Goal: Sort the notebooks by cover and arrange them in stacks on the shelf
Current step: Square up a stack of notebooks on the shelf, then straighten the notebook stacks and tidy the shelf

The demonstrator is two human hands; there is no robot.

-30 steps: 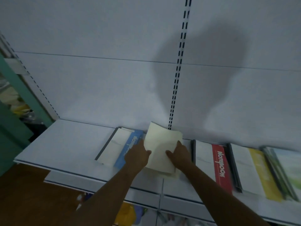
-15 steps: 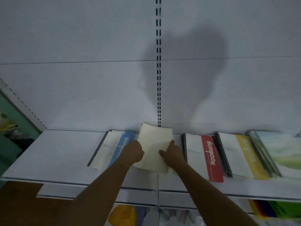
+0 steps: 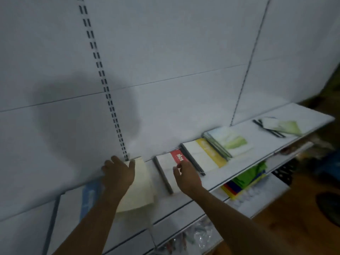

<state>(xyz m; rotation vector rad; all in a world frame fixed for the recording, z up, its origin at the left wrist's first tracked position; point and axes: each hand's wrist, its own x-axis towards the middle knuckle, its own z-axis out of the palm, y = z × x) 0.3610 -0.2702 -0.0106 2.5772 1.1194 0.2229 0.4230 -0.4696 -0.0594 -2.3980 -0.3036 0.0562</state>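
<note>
White panelled backing rises behind your smooth white shelf (image 3: 244, 168). Right of the slotted upright (image 3: 103, 80), flat notebooks lie in a row. Your left hand (image 3: 117, 174) rests with fingers spread on the plain cream notebook (image 3: 141, 188); your right hand (image 3: 187, 176), fingers loosely curled, touches the red notebook (image 3: 170, 161) lettered "No…".

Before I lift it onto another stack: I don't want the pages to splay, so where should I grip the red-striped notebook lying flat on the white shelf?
Probably by its dark bound spine, coming from the left, where a strip of bare white shelf separates it from the cream notebook. The red-striped notebook lies flat, and its right edge sits close against the yellow-striped notebook.
</note>
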